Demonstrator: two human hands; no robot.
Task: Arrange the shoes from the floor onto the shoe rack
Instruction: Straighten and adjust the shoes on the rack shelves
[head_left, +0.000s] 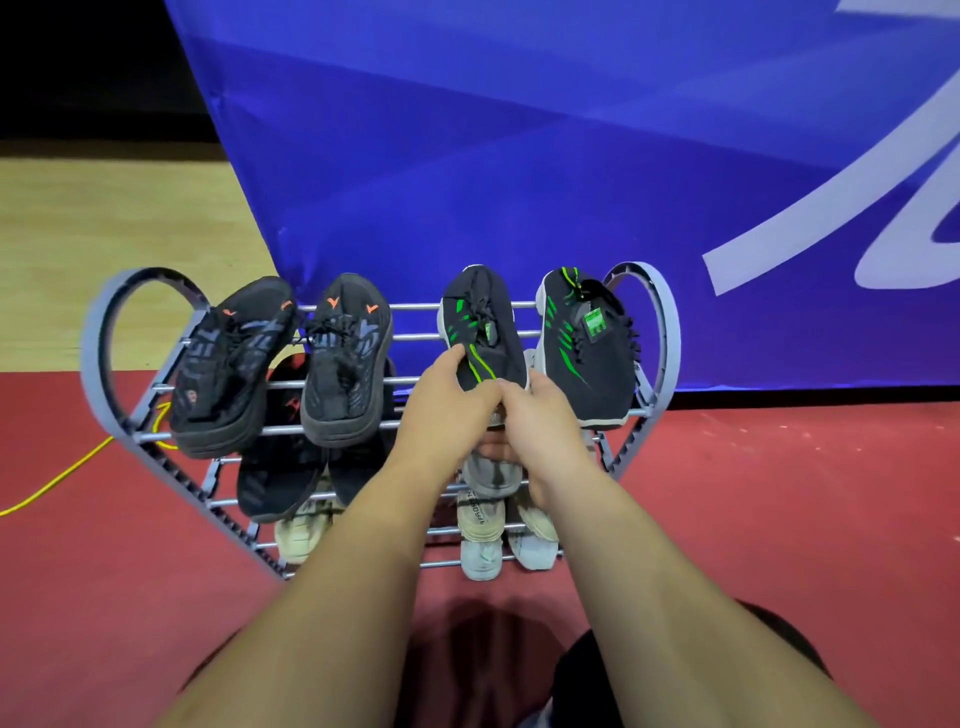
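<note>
Both hands on green-striped shoe (480, 332), top tier of shoe rack (92, 353), right half. Left hand (449, 405) grasps near end, thumb on upper. Right hand (543, 421) clamps same end from other side, hands touching. Shoe sits straight ahead of hands, long axis across bars, front edge to back edge. Matching shoe (587, 348) just beside on right, roughly parallel. Orange-marked pair (345, 358) toward left end. Neither hand nearer tbh. Guessing next bit is squaring it up, then letting go.

Blue banner (519, 156) with pale curved strokes filling the back; yellow cable (52, 483) snaking in from the left edge; tan wooden boards (104, 234) beyond, darkness above them.
</note>
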